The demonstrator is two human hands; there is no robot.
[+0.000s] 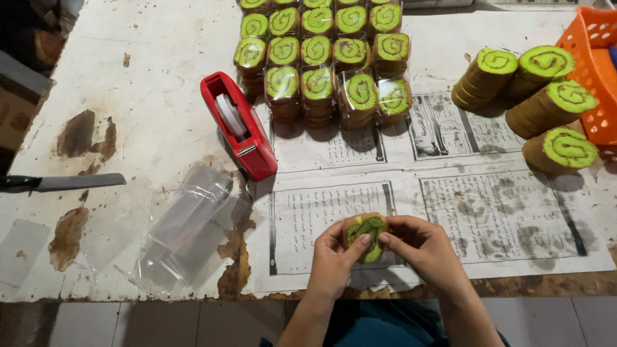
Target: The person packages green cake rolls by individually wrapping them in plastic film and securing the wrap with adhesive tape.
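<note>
Green-swirled cookie stack [366, 236], round and brown-edged, sits pinched between both hands above the newspaper [501, 218] at the table's near edge. Left hand [334, 254] curls its thumb across the stack's face; right hand [421, 244] closes fingers around the other side. Wrapped stacks [324, 61] stand in rows beyond, beside a red tape dispenser [239, 125]. Clear bags [186, 225] lie left.

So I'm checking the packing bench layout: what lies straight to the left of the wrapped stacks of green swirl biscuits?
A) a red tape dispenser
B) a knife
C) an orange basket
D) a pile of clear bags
A: the red tape dispenser lies on the table right beside the left edge of the wrapped stacks.
</note>
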